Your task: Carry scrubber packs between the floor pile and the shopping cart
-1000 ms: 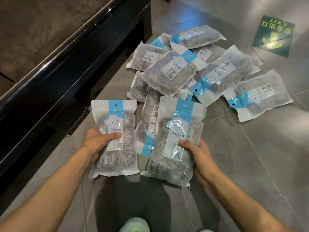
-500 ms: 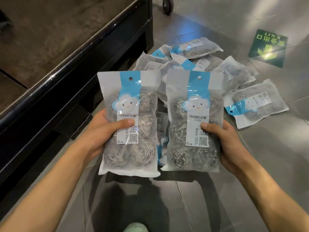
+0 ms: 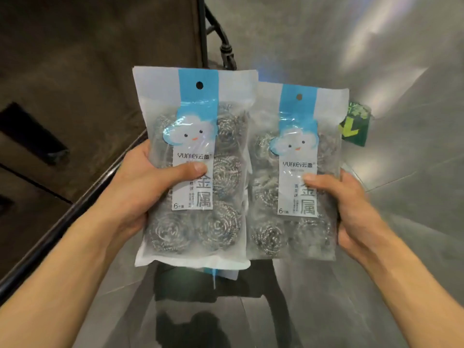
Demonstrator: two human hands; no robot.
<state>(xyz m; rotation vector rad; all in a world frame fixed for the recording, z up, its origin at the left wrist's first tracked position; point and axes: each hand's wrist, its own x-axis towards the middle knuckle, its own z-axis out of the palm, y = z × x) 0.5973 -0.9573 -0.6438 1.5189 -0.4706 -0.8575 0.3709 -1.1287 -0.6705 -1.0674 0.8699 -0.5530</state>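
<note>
**Two packets of metal scourers held upright, one in each hand**

The left hand (image 3: pixel 140 187) grasped the left packet (image 3: pixel 193 167) by its left edge, the thumb curled across the printed label on the front and the remaining fingers hidden behind the bag. The right hand (image 3: pixel 349 209) grasped the right packet (image 3: pixel 296 177) by its right edge in the mirrored manner, thumb pressed on the label, other fingers out of sight behind. Both packets stood upright, side by side in front of the person, the left one slightly higher and its right edge overlapping the left edge of the other. Each was a translucent bag with a blue header strip, a punched hanging hole, a cloud-faced label and coiled steel scourers visible inside. Behind them lay a grey tiled floor (image 3: pixel 401 247); a dark shelf unit with a black edge rail (image 3: pixel 62 229) ran along the left. A green floor sign (image 3: pixel 356 126) showed partly past the right packet.
</note>
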